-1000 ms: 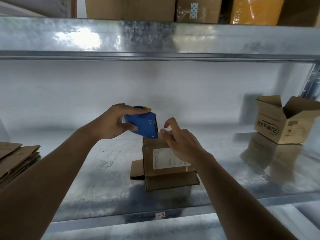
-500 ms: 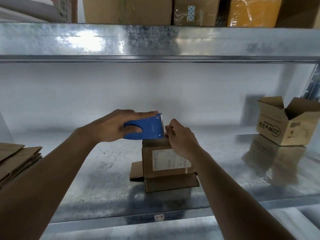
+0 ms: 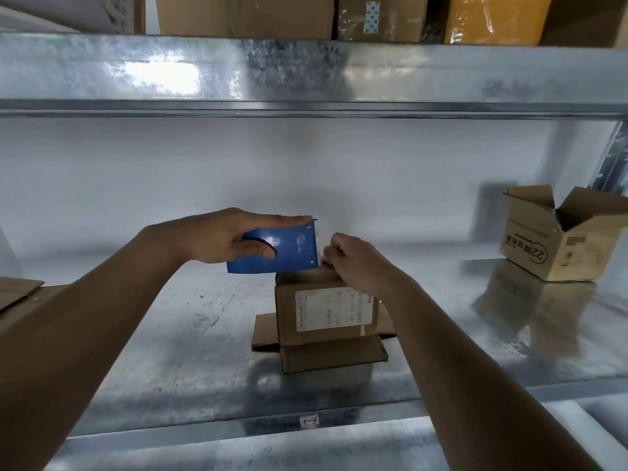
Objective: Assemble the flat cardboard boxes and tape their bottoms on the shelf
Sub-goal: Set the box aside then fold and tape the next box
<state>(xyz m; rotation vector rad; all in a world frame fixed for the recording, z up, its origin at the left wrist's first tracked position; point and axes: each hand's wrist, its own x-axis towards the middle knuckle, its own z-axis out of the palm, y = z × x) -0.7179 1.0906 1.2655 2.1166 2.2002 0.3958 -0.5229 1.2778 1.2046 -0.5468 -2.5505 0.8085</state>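
A small cardboard box [image 3: 326, 314] with a white label stands upside down in the middle of the metal shelf [image 3: 190, 338], its lower flaps spread on the surface. My left hand [image 3: 224, 237] grips a blue tape dispenser [image 3: 282, 253], held level just above the box's top left edge. My right hand [image 3: 356, 261] rests on the top of the box, its curled fingers pinching at the dispenser's front edge, where the tape itself is too small to make out.
An assembled open box [image 3: 560, 239] with printed characters sits at the right of the shelf. A stack of flat cardboard [image 3: 17, 294] lies at the left edge. The upper shelf beam [image 3: 306, 73] hangs overhead with several boxes on it.
My left hand has turned the dispenser from tilted downward to level and lowered it to the box's top. My right hand moved up against the dispenser's front edge.
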